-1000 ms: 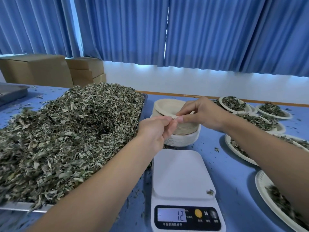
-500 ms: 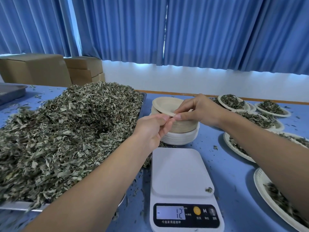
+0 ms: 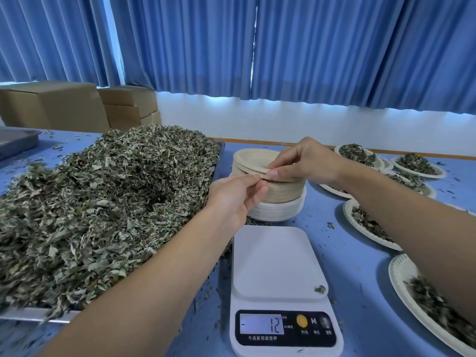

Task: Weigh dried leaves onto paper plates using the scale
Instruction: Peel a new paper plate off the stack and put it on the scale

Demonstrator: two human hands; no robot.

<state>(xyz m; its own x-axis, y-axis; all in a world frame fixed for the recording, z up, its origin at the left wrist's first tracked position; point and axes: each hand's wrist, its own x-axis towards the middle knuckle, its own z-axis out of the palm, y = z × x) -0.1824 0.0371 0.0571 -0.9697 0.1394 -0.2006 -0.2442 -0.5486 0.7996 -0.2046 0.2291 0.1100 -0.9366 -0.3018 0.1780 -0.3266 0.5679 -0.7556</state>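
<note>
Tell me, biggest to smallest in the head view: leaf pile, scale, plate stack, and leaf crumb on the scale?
1. leaf pile
2. scale, though it sits nearer the camera, so its lead over the stack is unsure
3. plate stack
4. leaf crumb

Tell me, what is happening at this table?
A person pinches the rim of the top plate on the stack with the left hand and right hand, apparently to separate it. The scale carries only a leaf scrap and shows minus 12. The tray is heaped with leaves; filled plates lie at right.
</note>
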